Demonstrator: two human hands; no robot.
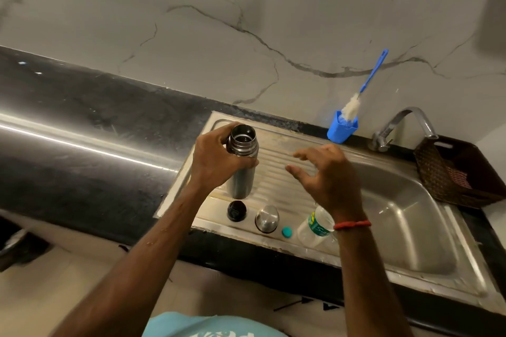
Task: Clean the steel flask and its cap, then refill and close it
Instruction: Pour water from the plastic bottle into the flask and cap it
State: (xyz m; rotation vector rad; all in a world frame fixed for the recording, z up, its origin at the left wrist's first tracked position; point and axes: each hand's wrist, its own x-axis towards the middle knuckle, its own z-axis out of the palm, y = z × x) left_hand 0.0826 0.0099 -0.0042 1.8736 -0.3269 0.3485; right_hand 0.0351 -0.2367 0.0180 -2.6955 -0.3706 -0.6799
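You are holding a flask [242, 164] of brushed steel, dull grey with a shinier ridged neck. The sink [282, 142] beneath it is scuffed stainless steel with a ribbed drainboard. The domed cap [267, 218] is polished metal, and the stopper [236, 210] is glossy black plastic. The bottle [315, 227] is clear, thin plastic. The counter [82, 123] is dark polished stone, and the basket [438, 172] is woven and rough.

The person wears a red thread wristband [352, 224] and light-blue printed shirt [189, 327].
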